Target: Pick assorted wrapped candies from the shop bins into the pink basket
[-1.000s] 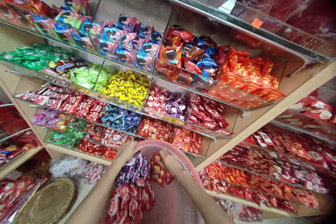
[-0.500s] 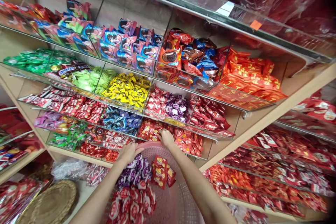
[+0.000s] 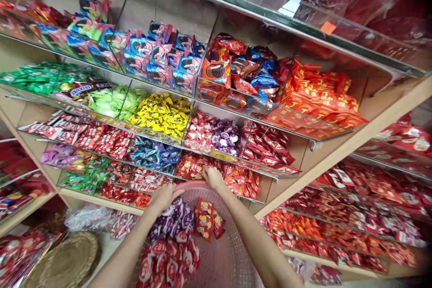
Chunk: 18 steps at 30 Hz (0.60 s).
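Note:
My left hand (image 3: 164, 197) grips the rim of a pink plastic basket (image 3: 191, 185), with its fingers curled over the edge. My right hand (image 3: 213, 178) reaches past the rim to the front of an acrylic bin of red snack sachets (image 3: 199, 166). Its curled fingers hide whatever may lie in them. Inside the basket are purple-wrapped sweets (image 3: 172, 221), red-and-white packets (image 3: 168, 258) and a small heap of red-and-yellow packets (image 3: 205, 219).
Tiers of acrylic bins hold wrapped biscuits, Snickers bars (image 3: 87, 90) and yellow sweets (image 3: 162, 117). More red packets fill the lower shelves at right (image 3: 337, 229). A woven round tray (image 3: 64, 258) and a clear bag of sweets (image 3: 89, 218) sit low on the left.
My right hand has moved up out of the basket to the bin, leaving the red-and-yellow packets in the basket. Between the last two frames, only the view shifts slightly.

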### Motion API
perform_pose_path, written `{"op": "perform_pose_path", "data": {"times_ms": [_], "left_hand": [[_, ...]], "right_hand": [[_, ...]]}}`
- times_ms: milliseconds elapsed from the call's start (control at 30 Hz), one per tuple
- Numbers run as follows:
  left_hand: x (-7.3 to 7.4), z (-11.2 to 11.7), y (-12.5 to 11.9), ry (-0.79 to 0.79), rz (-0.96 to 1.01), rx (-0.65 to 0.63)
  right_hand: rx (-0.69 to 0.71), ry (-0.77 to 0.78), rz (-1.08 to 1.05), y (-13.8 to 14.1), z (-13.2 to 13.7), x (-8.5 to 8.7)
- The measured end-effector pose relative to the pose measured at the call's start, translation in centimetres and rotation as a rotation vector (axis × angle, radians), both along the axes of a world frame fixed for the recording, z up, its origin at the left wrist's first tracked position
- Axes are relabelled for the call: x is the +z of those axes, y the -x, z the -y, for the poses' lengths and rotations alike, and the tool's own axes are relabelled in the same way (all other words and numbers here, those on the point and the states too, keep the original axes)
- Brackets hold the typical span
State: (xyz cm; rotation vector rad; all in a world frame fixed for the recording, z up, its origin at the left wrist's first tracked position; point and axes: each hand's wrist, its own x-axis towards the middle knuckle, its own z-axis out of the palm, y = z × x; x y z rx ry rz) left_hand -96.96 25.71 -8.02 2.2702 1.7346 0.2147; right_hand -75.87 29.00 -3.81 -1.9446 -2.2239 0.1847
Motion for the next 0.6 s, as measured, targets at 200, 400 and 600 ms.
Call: {"op": "perform_pose_path", "data": {"times_ms": [200, 400, 600], "left_hand": [[0.1, 0.0, 0.0, 0.023, 0.011, 0.014], [-0.2, -0.2, 0.1, 0.005, -0.007, 0.008], [-0.2, -0.2, 0.1, 0.012, -0.010, -0.005]], "right_hand": [[0.025, -0.281, -0.353, -0.5, 3.5, 2.0], [-0.167, -0.071, -1.022, -2.3, 9.1, -1.1], [-0.657, 0.220, -1.440, -4.0, 13.9, -7.5]]}}
